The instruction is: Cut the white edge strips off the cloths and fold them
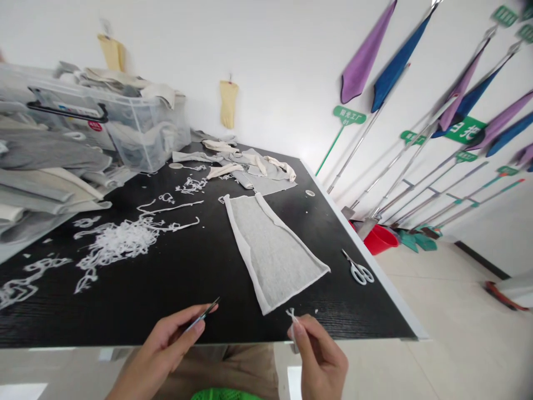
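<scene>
Strand (293, 319) in right fingers (311, 328), sign (348, 115) "01"

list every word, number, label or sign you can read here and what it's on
"阳光工厂 01": green tag by the wall
"把": larger green sign; the character before it is unclear
Too blurred or small to read: red round sticker and white label on the clear bin; other green tags
</scene>
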`<state>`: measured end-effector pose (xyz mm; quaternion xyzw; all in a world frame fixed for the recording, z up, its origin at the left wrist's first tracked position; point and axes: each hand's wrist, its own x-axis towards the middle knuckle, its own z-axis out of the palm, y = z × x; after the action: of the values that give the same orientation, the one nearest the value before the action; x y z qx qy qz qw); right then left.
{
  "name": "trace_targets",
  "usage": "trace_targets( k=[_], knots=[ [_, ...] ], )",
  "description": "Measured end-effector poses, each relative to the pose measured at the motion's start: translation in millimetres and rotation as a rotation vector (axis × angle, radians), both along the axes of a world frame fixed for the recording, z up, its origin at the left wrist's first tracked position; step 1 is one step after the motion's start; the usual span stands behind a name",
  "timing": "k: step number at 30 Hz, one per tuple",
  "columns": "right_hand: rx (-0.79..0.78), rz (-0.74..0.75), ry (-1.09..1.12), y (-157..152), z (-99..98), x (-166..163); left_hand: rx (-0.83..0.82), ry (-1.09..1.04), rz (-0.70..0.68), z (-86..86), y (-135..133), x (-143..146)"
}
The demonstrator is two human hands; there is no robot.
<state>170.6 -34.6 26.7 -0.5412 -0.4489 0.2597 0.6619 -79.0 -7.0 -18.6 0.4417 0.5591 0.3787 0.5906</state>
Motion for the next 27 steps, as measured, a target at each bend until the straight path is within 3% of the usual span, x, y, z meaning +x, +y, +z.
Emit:
trace_targets(
  k=[4,9,12,16,21,27],
  knots=[
    [0.048,0.17,-0.198,22,23.1,1,0.223,0.18,-0.016,-0.5,14,-20],
    [0.088,0.325,-0.36,57,51.9,-11,0.363,0.371,-0.015,-9.7,26,-44],
    [0.104,0.426,-0.455,81,68.4,-30,0.439,0.423,0.035,-13.5,27,-50],
    [0.14,0.588,-0.578,118,84.2,-73,0.51,0.469,-0.009,-15.2,22,-52],
    [0.206,0.793,-0.773,178,82.6,-150,0.516,0.492,-0.051,-18.2,18,-54],
    [0.228,0.877,-1.078,245,56.2,-229,0.487,0.506,-0.051,-17.1,17,-58]
  ],
)
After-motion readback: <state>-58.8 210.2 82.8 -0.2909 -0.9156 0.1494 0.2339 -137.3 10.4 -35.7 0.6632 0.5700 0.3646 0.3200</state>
